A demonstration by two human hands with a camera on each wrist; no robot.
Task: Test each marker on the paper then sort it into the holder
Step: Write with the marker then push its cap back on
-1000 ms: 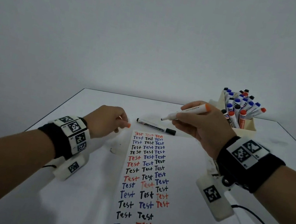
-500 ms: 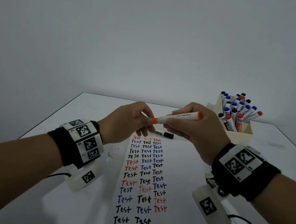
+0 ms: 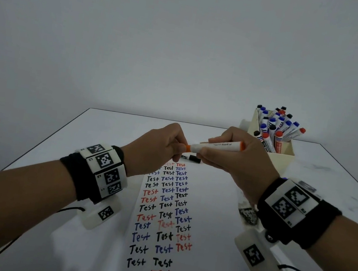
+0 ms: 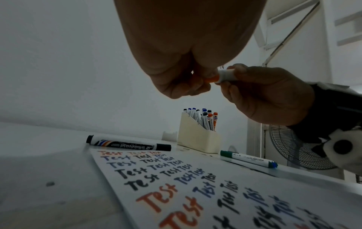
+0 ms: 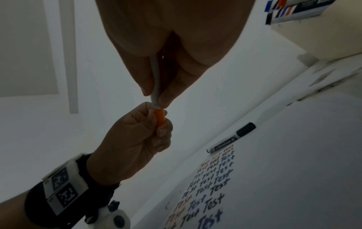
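Head view: your right hand grips the orange marker level while left-hand fingers pinch its orange cap, likely seating it before the holder.

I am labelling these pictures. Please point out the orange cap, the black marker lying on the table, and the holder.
orange cap (image 5: 160, 115): right wrist view, on its side above the left hand's fingers.
black marker (image 4: 125, 144): left wrist view, on the printed barrel.
holder (image 4: 195, 139): left wrist view, on its cream front wall.
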